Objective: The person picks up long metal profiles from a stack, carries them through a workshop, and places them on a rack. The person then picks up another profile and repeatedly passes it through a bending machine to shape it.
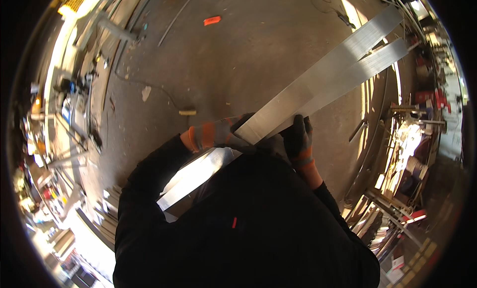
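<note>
Two long flat metal bars [318,79] lie across in front of my body, overlapping near my hands and fanning slightly apart toward the far right. My left hand [213,133], in a grey, orange and black work glove, is closed at the near end of the upper bar; its fingertips are hidden behind the metal. On the edge of the lower bar, my gloved right hand [299,139] grips from the right, some fingers out of sight underneath. A bright metal strip [196,176] shows below my left forearm; I cannot tell whether it joins the held bars.
On the brown floor [233,74] lie an orange object [212,20], a small yellowish block [187,112] and a thin rod [176,19]. Cluttered racks [69,114] run along the left. Stacked metal stock [392,208] stands at the right.
</note>
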